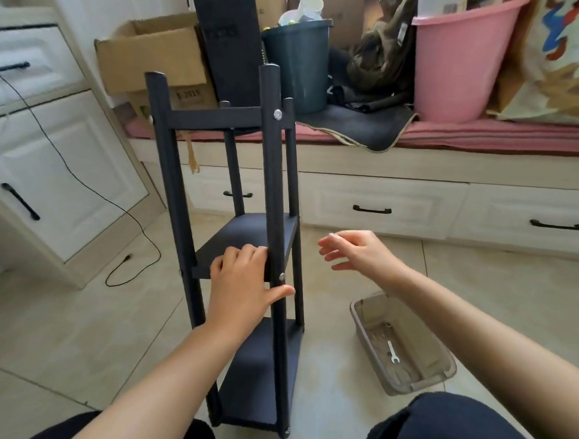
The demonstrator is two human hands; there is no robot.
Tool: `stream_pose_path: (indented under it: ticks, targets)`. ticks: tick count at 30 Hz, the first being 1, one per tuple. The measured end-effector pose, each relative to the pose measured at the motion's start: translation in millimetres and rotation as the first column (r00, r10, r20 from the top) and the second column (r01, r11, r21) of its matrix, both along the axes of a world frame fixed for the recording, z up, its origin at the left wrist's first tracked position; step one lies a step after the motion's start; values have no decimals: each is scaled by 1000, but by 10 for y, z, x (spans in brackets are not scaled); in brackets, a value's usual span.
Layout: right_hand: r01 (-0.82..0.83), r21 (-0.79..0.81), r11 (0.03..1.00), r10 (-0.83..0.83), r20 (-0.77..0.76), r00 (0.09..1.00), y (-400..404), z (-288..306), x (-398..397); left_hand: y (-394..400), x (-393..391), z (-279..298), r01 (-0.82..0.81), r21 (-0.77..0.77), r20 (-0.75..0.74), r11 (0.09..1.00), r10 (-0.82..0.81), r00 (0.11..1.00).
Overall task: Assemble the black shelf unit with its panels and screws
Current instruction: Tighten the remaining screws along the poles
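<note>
The black shelf unit (pixel 249 227) stands upright on the tiled floor in front of me, with four posts and three panels. Silver screw heads show on the front right post, one at the top (pixel 277 114) and one by the middle panel (pixel 282 276). My left hand (pixel 244 286) grips the front edge of the middle panel, fingers curled over it and thumb stretched across the front right post. My right hand (pixel 355 250) hovers in the air to the right of the unit, fingers relaxed and spread, holding nothing.
A grey plastic tray (pixel 367 328) with a small silver wrench (pixel 392 350) lies on the floor at the right. Behind are a bench with drawers (pixel 379 203), a cardboard box (pixel 151 50), a dark bin (pixel 297 64) and a pink tub (pixel 463 59). A black cable (pixel 83 183) trails at the left.
</note>
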State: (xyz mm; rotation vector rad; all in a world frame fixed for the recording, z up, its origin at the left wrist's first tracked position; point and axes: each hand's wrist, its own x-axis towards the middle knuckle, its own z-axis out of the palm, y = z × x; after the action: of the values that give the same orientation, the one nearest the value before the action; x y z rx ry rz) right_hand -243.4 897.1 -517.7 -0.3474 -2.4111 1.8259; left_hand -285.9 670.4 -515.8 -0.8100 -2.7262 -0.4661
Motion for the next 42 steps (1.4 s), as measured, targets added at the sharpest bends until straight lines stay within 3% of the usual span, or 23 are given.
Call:
stream_pose_path:
  ticks: [5,11,13,16,19,22,27,31,35,42]
  targets:
    - [-67,63,996,74,-112,991,-483,765,-146,-28,38,90,29,-34,6,999,-29,1000]
    - [31,136,990,-8,-168,986,-863,1148,-233,-211,45,345,72,-116,63,991,-65,996]
    - [58,138,989,-36,-156,987,-893,1170,-217,-337,23,443,36,-22,30,999,-36,999]
    - [64,99,993,-52,-115,992,-870,1194,-177,-527,-50,636,-41,286,-18,957,48,999]
    - [53,52,997,-48,-95,994,-857,1219,-165,-637,-207,802,-129,539,-23,832,168,986]
    - [51,28,998,-48,-90,995,-840,1213,-214,-623,-422,886,-209,706,139,677,158,978]
    - [37,-9,999,-38,-135,990,-682,1187,-473,-390,-878,988,-241,821,334,517,-93,938]
    - [-14,-133,991,-14,-213,977,-400,1106,-904,-145,-1421,942,-196,830,343,523,-200,918]
    - [-56,-285,957,-7,-213,977,-126,1083,-1401,88,-1915,898,-204,867,346,455,-254,903]
    - [9,-241,970,-8,5,1000,92,1245,-1955,279,-2310,975,-320,815,479,483,-251,841]
